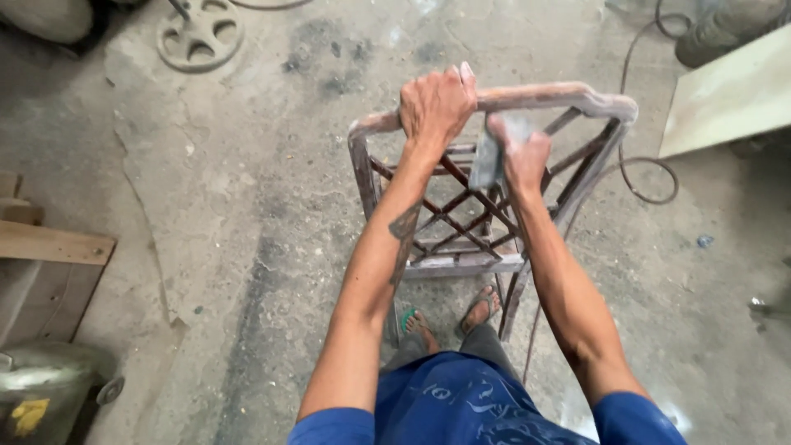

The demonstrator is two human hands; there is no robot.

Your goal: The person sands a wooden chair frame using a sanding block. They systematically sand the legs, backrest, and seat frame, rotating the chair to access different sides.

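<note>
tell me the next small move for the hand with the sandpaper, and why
Probably slide the right hand with its grey sandpaper along the dusty top rail. The left hand grips that rail, steadying the chair frame, and the paper sits just below it.

floor (247, 206): grey concrete, dusty and cracked, dark smudges toward 12 o'clock
wheel (200, 35): round spoked metal disc lying flat at 11 o'clock
cable (634, 177): thin dark cord looping across the floor between 1 and 3 o'clock
board (729, 95): pale flat panel, tilted, at 2 o'clock
wooden plank (51, 244): light timber piece jutting in from the edge at 9 o'clock
metal container (45, 395): dull rounded vessel with a yellow patch at 8 o'clock
grey sack (45, 16): rounded bulk in the corner at 10 o'clock
</note>
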